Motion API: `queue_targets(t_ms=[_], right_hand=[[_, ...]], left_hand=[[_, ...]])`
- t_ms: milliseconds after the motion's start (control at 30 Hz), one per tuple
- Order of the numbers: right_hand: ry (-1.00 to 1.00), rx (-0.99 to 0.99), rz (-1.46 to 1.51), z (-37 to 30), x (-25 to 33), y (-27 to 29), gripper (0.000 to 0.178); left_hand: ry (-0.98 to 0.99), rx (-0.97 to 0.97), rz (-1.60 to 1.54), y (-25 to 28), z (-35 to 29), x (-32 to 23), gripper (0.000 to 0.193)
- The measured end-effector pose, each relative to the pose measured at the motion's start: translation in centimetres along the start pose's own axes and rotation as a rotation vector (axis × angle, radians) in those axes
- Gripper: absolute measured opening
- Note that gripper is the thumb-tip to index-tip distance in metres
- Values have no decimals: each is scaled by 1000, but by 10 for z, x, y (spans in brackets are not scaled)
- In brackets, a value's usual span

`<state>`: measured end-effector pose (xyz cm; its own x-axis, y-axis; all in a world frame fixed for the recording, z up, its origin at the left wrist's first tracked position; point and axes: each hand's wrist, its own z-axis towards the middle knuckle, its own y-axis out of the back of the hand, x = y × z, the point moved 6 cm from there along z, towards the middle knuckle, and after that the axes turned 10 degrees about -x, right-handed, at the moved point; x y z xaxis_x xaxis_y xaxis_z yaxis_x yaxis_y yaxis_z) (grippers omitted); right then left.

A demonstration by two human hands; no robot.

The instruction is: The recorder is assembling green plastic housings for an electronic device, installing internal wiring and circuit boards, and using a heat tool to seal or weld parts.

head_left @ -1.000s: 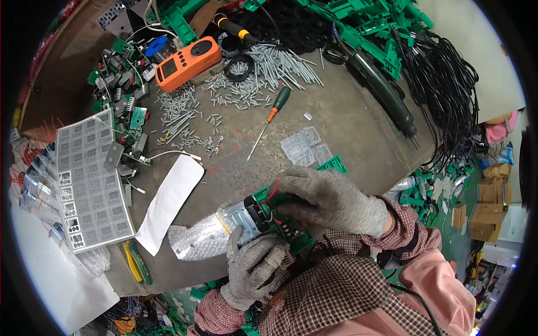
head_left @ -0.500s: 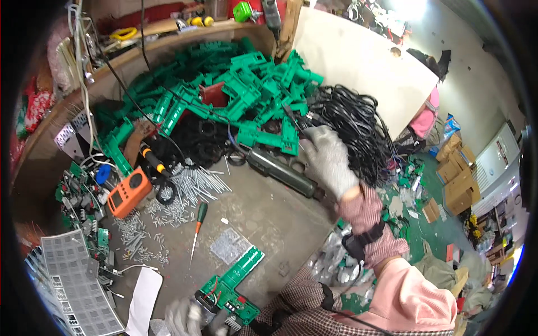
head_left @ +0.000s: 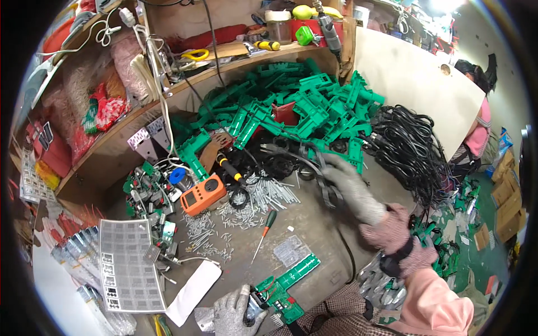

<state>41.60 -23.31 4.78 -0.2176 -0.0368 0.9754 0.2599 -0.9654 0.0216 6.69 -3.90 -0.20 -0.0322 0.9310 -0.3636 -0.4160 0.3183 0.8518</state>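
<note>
My right hand, in a grey-white glove, is closed round a black power cord. Its pronged end points left over the dark parts, and a length trails down toward the table's near edge. At the near edge, my gloved left hand has its fingers bent round the left end of a T-shaped green plastic housing. A circuit board with red and black wires sits in that housing, and a dark shiny part shows by my fingers. Beside it lies a clear bag of small parts.
Green housings are heaped at the back, with a pile of black cords to their right. An orange meter, loose screws, a screwdriver and a printed sheet lie leftward. Another person is at far right.
My right hand has come away from the cord pile with a black cord in it. The view has swung left, bringing my left hand further into sight. The dark cylindrical tool is no longer visible.
</note>
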Motion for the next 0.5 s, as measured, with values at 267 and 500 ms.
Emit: queue_targets(t_ms=[267,500], right_hand=[[597,596,-886,-52,22,-18,39],[404,1056,-1143,-170,18,11,43]], left_hand=[[97,89,-194,16,0,9,100],[78,166,-538,0,53,-4,59]])
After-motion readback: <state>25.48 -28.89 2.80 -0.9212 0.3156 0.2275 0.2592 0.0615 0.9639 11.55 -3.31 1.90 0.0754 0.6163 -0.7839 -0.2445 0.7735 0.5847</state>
